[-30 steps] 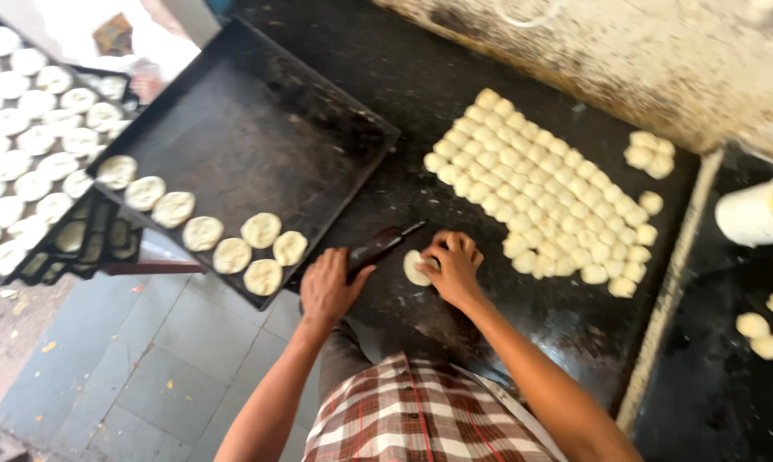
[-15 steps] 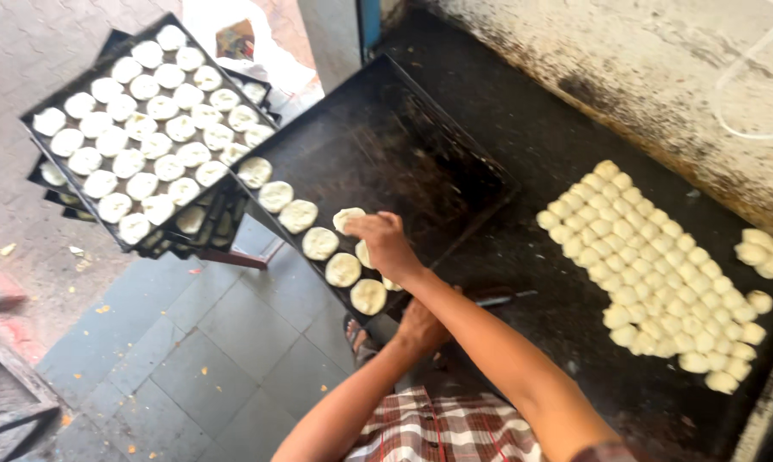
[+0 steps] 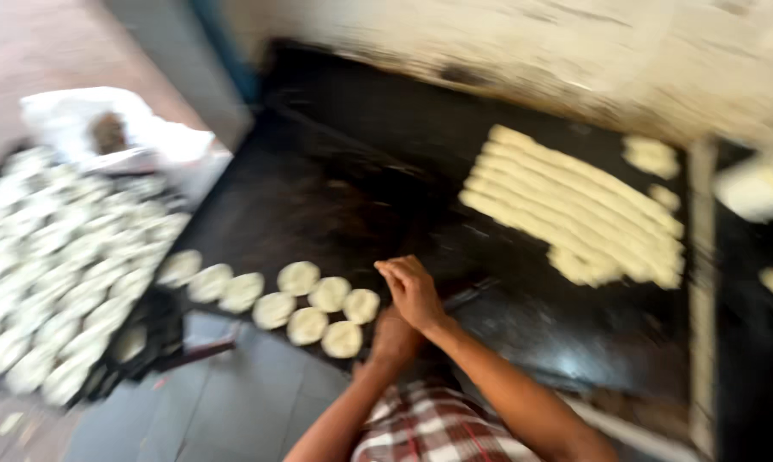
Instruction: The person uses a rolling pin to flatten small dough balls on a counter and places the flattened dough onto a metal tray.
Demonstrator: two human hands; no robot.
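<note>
Now the right hand (image 3: 414, 291), fingers flat and together, has lifted off the dough discs (image 3: 318, 301) on the black tray (image 3: 318, 188) and sits at their three o'clock, while the left hand (image 3: 395, 335), grip impossible to tell, stays beneath it at six o'clock.

Left hand (image 3: 395, 335) half hidden under the right hand (image 3: 414, 291), dough rows (image 3: 574, 214) smeared by motion blur.
</note>
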